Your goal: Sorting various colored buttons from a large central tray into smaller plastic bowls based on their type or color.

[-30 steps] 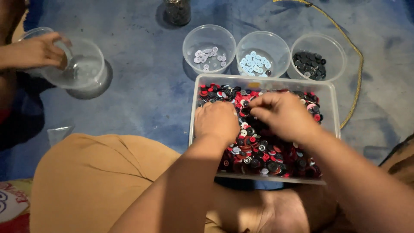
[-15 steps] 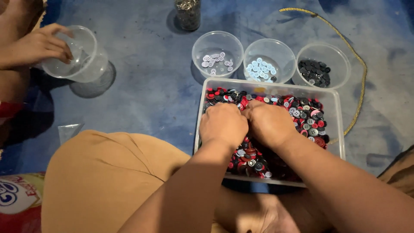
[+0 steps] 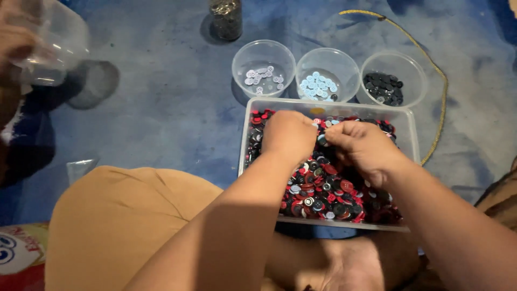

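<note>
Resting knuckles-up and curled in the mixed buttons (image 3: pixel 323 188), the left hand (image 3: pixel 289 136) and right hand (image 3: pixel 362 146) almost touch; whether either pinches a button stays hidden. Their clear rectangular tub (image 3: pixel 412 134) sits on the blue floor (image 3: pixel 161 118), just before three round bowls (image 3: pixel 263 67).

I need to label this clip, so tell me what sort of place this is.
Probably a home floor used for sorting: a blue mat serves as the work surface, with a clear tub of mixed buttons and three small bowls of sorted buttons on it.
</note>
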